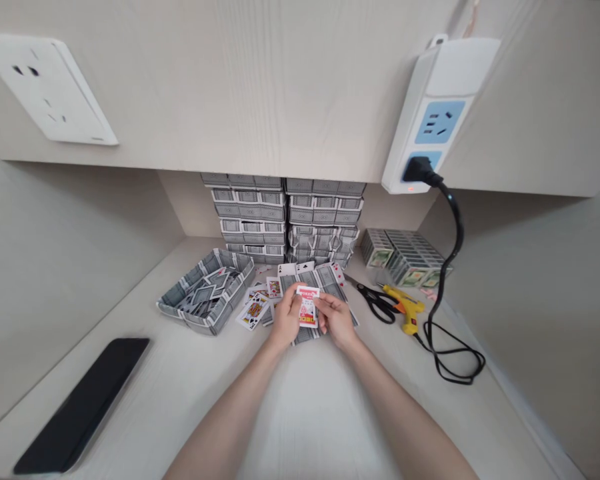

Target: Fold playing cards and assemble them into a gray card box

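Between my two hands is a playing card [308,317] with a red and white face and the word POKER at its top; whether more cards lie behind it I cannot tell. My left hand [286,319] pinches its left edge with the thumb in front. At its right edge my right hand [338,319] grips it with thumb and fingers. Beneath and behind the hands lie grey-backed cards [330,275], some joined side by side. Face-up loose cards, among them a face card [253,311], spread to the left of my left hand.
A tray made of cards [215,323] holds loose cards at left. Stacked card trays [253,212] stand behind. Black scissors [377,303], a yellow glue gun [406,308] and boxed packs [410,257] are at right. The cord [460,227] runs to a power strip [433,120]. A black phone-like slab [83,407] lies front left.
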`<action>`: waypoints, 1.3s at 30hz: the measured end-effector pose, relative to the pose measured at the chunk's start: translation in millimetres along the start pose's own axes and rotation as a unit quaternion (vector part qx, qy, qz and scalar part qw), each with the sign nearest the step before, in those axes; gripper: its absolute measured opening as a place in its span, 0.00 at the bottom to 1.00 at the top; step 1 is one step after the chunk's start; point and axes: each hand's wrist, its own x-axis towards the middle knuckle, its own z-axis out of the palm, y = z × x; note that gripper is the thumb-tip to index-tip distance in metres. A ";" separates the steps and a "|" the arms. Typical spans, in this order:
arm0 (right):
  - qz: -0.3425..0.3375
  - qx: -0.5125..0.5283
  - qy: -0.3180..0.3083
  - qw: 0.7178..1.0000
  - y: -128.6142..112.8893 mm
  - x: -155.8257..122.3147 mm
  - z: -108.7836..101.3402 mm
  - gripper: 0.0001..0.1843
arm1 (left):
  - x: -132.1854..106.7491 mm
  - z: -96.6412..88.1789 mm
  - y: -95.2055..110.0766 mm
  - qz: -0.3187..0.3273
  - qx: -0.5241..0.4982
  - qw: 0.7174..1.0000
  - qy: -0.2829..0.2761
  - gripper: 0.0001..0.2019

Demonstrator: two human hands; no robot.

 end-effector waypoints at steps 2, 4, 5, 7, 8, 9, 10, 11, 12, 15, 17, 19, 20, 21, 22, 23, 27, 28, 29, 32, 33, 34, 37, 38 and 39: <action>0.002 0.000 0.005 1.000 0.3 0.7 0.0 0.22 | 0.0 0.0 -0.2 -0.003 -0.002 1.000 0.002 0.16; 0.004 -0.003 0.008 1.000 0.3 1.2 0.2 0.23 | -0.1 -0.1 0.1 -0.008 -0.003 1.000 0.006 0.16; 0.004 -0.005 0.009 1.000 0.1 1.2 0.4 0.23 | -0.2 -0.1 0.4 -0.010 -0.004 1.000 0.008 0.16; 0.005 -0.011 0.007 1.000 -0.9 0.8 1.0 0.23 | -0.3 -0.1 0.8 -0.011 -0.008 1.000 0.007 0.16; 0.003 -0.012 0.007 1.000 -1.7 0.4 1.4 0.23 | -0.4 0.0 0.9 -0.009 -0.010 1.000 0.005 0.16; 0.001 -0.011 0.007 1.000 -2.5 -0.1 1.9 0.23 | -0.5 0.1 1.0 -0.007 -0.012 1.000 0.003 0.16; -0.001 -0.010 0.006 1.000 -3.3 -0.7 2.2 0.22 | -0.5 0.3 1.1 -0.006 -0.015 1.000 0.002 0.16; -0.004 -0.010 0.005 1.000 -4.0 -1.2 2.6 0.22 | -0.6 0.5 1.2 -0.005 -0.017 1.000 0.001 0.16; -0.005 -0.010 0.005 1.000 -4.5 -1.7 2.8 0.22 | -0.7 0.7 1.5 -0.005 -0.020 1.000 0.001 0.16; -0.005 -0.010 0.006 1.000 -4.8 -2.6 2.8 0.21 | -1.0 1.1 2.7 -0.006 -0.022 1.000 0.005 0.16; -0.005 -0.007 0.006 1.000 -4.4 -2.7 2.7 0.21 | -1.1 1.3 3.9 -0.006 -0.020 1.000 0.007 0.16; -0.008 -0.006 0.006 1.000 -4.1 -2.8 2.9 0.21 | -1.1 1.2 4.8 -0.007 -0.017 1.000 0.012 0.16; -0.009 -0.006 0.007 1.000 -4.1 -2.8 3.1 0.21 | -1.1 1.2 5.1 -0.007 -0.014 1.000 0.014 0.15; -0.009 -0.008 0.008 1.000 -4.1 -2.8 3.4 0.21 | -1.0 1.1 5.1 -0.007 -0.012 1.000 0.016 0.15; -0.008 -0.009 0.009 1.000 -4.2 -2.7 3.7 0.21 | -0.9 1.0 4.9 -0.006 -0.011 1.000 0.016 0.15; -0.007 -0.009 0.010 1.000 -4.3 -2.7 4.0 0.21 | -0.9 0.9 4.5 -0.005 -0.011 1.000 0.015 0.15; -0.006 -0.007 0.011 1.000 -4.6 -2.3 4.0 0.21 | -1.0 1.1 2.4 -0.006 -0.009 1.000 0.010 0.15; -0.006 -0.006 0.011 1.000 -4.6 -2.1 3.7 0.21 | -1.0 1.2 2.3 -0.009 -0.009 1.000 0.012 0.15; -0.006 -0.006 0.011 1.000 -4.6 -1.8 3.2 0.21 | -0.9 1.3 2.6 -0.013 -0.011 1.000 0.012 0.15; -0.005 -0.004 0.007 1.000 -5.3 -1.1 1.4 0.19 | 0.9 0.7 5.8 -0.031 -0.051 0.998 0.001 0.15; -0.005 -0.004 0.004 1.000 -5.7 -1.0 0.7 0.19 | 2.0 0.0 7.6 -0.037 -0.070 0.997 -0.003 0.14; -0.006 -0.005 0.001 1.000 -6.3 -0.9 0.1 0.19 | 3.3 -0.8 9.4 -0.043 -0.087 0.995 -0.007 0.13; -0.008 -0.013 -0.010 1.000 -8.2 -1.0 -1.2 0.20 | 6.9 -3.7 13.9 -0.066 -0.119 0.991 -0.013 0.13; -0.009 -0.016 -0.013 1.000 -8.5 -1.0 -1.4 0.20 | 7.8 -4.5 14.6 -0.073 -0.125 0.989 -0.017 0.13; -0.010 -0.020 -0.015 1.000 -8.6 -1.0 -1.5 0.21 | 8.3 -5.1 14.7 -0.078 -0.129 0.988 -0.023 0.14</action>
